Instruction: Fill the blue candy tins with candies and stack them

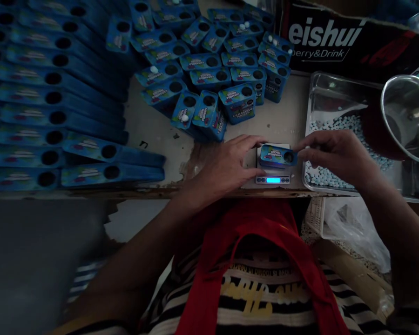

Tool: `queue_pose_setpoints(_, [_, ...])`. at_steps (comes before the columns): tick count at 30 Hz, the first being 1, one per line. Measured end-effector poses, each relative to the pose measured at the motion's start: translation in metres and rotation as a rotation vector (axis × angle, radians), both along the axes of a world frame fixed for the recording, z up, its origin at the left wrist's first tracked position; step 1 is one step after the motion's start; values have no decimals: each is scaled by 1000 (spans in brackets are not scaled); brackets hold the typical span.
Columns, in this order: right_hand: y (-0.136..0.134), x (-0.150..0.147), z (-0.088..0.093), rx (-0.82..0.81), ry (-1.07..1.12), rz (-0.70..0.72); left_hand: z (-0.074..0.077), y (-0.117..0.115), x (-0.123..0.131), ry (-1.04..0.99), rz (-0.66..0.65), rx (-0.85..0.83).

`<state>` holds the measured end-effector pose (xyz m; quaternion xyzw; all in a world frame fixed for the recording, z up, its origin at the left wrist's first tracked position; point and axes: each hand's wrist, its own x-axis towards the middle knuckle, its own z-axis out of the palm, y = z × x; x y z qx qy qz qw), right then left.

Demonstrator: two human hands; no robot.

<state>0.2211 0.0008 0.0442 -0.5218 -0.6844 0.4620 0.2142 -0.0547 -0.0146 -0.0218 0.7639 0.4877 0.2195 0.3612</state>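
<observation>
A blue candy box (276, 155) with a round dark hole in its top stands on a small digital scale (258, 173), whose display is lit blue. My left hand (226, 160) rests at the left of the scale, thumb and fingers apart, the fingertips by its back and front edges. On the other side, my right hand (338, 153) is beside the box's hole with thumb and forefinger closed together. A small whitish candy (307, 148) shows between those fingertips. Behind that hand, a clear tray (312, 93) holds many loose pale blue candies (352, 123).
Many matching blue boxes (206, 109) stand at the back, a few with white candies on top. Rows of boxes (28, 156) fill the left. A metal bowl (408, 121) sits over the tray's right part. A black carton (335, 39) stands behind it.
</observation>
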Motion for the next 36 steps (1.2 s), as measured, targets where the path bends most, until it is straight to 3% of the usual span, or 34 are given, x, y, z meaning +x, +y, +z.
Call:
queue_pose_setpoints(3, [-5,-10,-5,119,-80,47,-6,3,6,-55,-5,16])
queue_pose_setpoints(6, [-5,-11,-7,116,-60,18,-13,6,26,-77,-17,106])
queue_pose_setpoints(9, [-1,5,-6,8,65,-154,-11,7,48,-14,-110,206])
queue_pose_setpoints(11, [6,18,-10,-107,185,-301,-2,9,47,63,-168,260])
queue_pose_setpoints(13, [16,23,-20,-221,273,-387,15,9,27,132,-141,309])
queue_pose_setpoints(15, [26,14,-31,-241,283,-366,40,7,-13,189,-21,351])
queue_pose_setpoints(18, [39,-29,-40,-11,138,-157,78,5,-88,324,243,363])
queue_pose_setpoints(21, [56,-92,-42,349,-267,116,95,13,-149,474,476,259])
queue_pose_setpoints(23, [69,-129,-43,486,-595,252,92,21,-172,463,495,181])
queue_pose_setpoints(26, [85,-163,-44,545,-920,404,76,32,-190,315,397,137])
queue_pose_setpoints(30, [87,-173,-33,581,-994,490,63,35,-212,216,304,139])
queue_pose_setpoints(34, [63,-162,-10,548,-990,545,60,27,-226,302,280,149])
queue_pose_setpoints(36, [48,-148,-2,533,-1010,489,54,24,-227,352,196,134])
